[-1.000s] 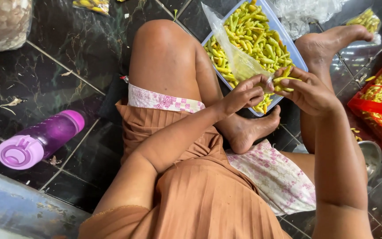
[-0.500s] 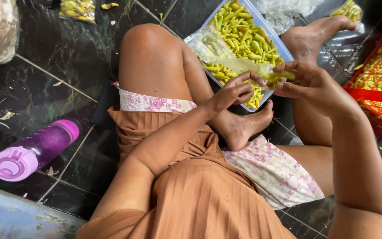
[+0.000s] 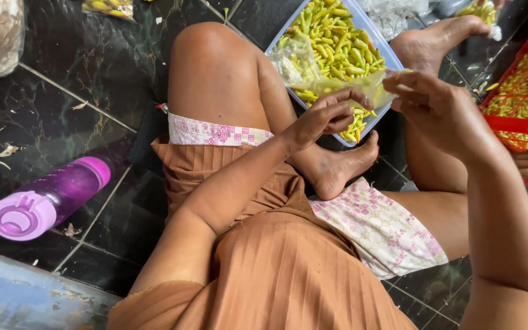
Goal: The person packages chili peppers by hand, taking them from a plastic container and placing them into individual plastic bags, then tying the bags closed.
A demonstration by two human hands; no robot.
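While both hands pinch a thin clear plastic bag (image 3: 331, 82) over the pale blue rectangular tray (image 3: 371, 33), it looks like packing is barely started: left hand (image 3: 328, 116) and right hand (image 3: 441, 107) each grip an edge, and only a few yellow-green chillies sit in it. Most of the yellow-green chilli heap (image 3: 337, 43) is in the tray, and 1 red plastic crate (image 3: 524, 91) right of the tray holds more

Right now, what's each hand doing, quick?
Left hand: closed, pinching the clear plastic bag.
Right hand: closed on the bag's other edge.
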